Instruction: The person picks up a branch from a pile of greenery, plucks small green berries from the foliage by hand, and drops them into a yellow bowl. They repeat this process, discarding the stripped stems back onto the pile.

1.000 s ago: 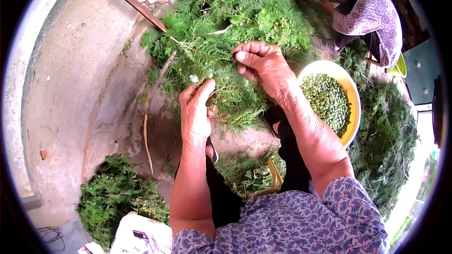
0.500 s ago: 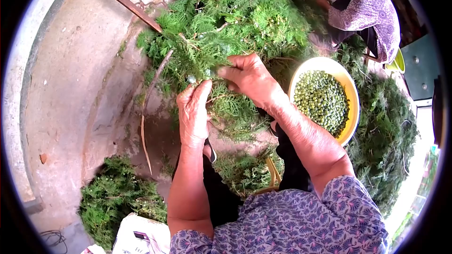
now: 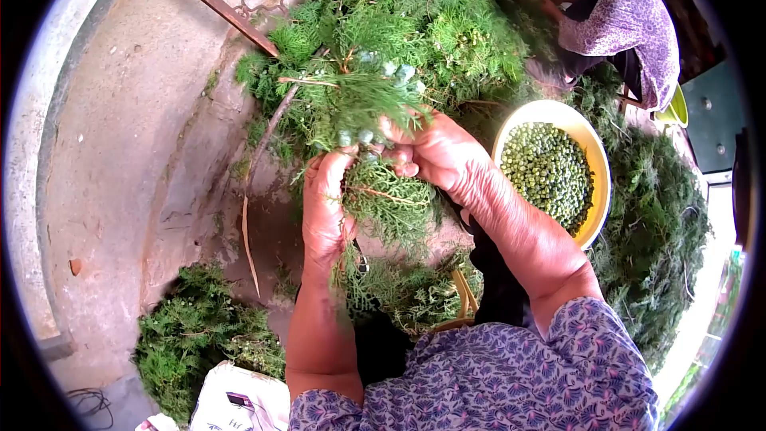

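Note:
A green sprig (image 3: 363,104) with pale blue-green berries (image 3: 403,74) is held up in front of me. My left hand (image 3: 325,199) has its fingers closed on the lower part of this sprig. My right hand (image 3: 435,148) is beside it, its fingers bent in among the berries and leaves; whether it pinches a berry is hidden. To the right of my right hand stands a yellow basin (image 3: 600,183) holding many green berries (image 3: 546,175).
Cut branches (image 3: 479,32) are heaped ahead, more (image 3: 646,231) at right. A smaller pile (image 3: 199,327) lies lower left, by a white bag (image 3: 239,399). A brown bar (image 3: 207,1) slants at upper left. Another person (image 3: 622,24) sits upper right.
The sprig has turned and come nearer, showing more of its berries. My right hand has moved slightly right and down, its fingers more curled. My left hand has leaves around its wrist now.

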{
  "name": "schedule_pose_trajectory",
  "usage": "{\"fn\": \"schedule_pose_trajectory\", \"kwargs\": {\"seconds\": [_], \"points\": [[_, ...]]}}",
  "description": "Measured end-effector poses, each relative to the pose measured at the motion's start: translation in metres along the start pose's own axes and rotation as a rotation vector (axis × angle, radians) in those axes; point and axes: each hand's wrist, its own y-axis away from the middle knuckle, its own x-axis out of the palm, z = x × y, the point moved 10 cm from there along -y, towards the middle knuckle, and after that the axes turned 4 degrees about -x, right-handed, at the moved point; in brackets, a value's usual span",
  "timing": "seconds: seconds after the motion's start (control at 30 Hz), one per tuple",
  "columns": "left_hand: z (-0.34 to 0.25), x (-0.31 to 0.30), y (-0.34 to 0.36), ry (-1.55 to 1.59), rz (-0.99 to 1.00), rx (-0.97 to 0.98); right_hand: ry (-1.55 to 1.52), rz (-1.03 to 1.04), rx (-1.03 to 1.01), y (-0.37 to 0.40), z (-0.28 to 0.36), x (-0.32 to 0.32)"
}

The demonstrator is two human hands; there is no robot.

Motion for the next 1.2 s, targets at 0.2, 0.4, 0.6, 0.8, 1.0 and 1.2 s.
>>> {"fn": "schedule_pose_trajectory", "kwargs": {"seconds": [0.2, 0.4, 0.6, 0.8, 1.0, 1.2], "points": [[-0.009, 0.006, -0.005, -0.136, 0.135, 0.133, 0.153, 0.009, -0.116, 0.002, 0.004, 0.003], [-0.004, 0.013, 0.003, -0.108, 0.122, 0.041, 0.040, -0.187, -0.104, 0.002, -0.002, -0.009], [-0.018, 0.006, 0.002, -0.062, 0.056, 0.157, -0.037, -0.015, -0.158, -0.003, 0.007, -0.009], [-0.010, -0.020, -0.013, -0.012, -0.082, 0.224, 0.197, -0.099, -0.273, 0.002, 0.013, -0.012], [-0.006, -0.024, -0.016, -0.024, -0.084, 0.241, 0.654, -0.105, -0.595, 0.019, 0.048, 0.011], [-0.004, -0.017, -0.017, -0.042, -0.035, 0.251, 0.838, -0.070, -0.554, 0.016, 0.035, 0.024]]}}
